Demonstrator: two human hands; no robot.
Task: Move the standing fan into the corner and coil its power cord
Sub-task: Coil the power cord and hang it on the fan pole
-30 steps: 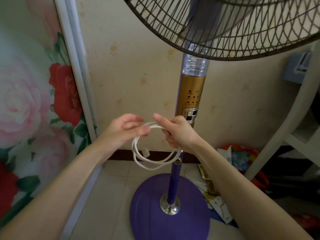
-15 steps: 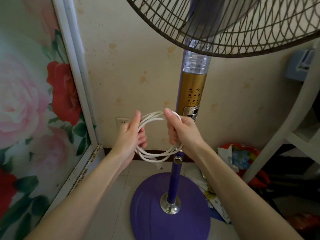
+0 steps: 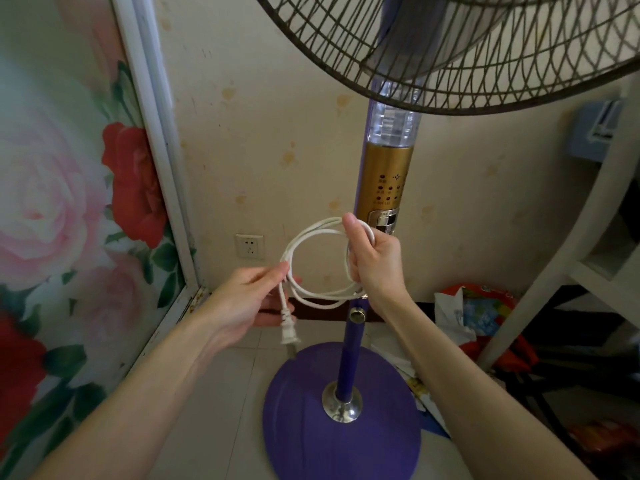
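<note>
The right hand [image 3: 375,261] is closed around the right side of the coiled white cord [image 3: 311,268], thumb up, gripping several loops in front of the pole [image 3: 351,344]. The left hand [image 3: 242,299], lower and to the left, pinches the cord's loose end between thumb and fingers where it leaves the coil; the plug [image 3: 288,332] hangs just below that hand, prongs down. The two hands are apart, joined only by the loops. The fan [image 3: 388,181] stands upright close to the far wall [image 3: 277,98], its round purple base [image 3: 339,441] flat on pale floor tiles [image 3: 239,368], its gold control panel [image 3: 386,181] just above the right hand and the wire grille [image 3: 467,50] filling the top of the view. A socket [image 3: 249,246] sits low on the stained wall, left of the coil. On the left, a floral panel [image 3: 69,202] in a white frame meets the wall, forming the corner. To the right of the base lie papers and bags [image 3: 478,313] beside a white shelf leg [image 3: 568,244], crowding that side; bare tile shows to the left of the base, up to the panel's frame.
</note>
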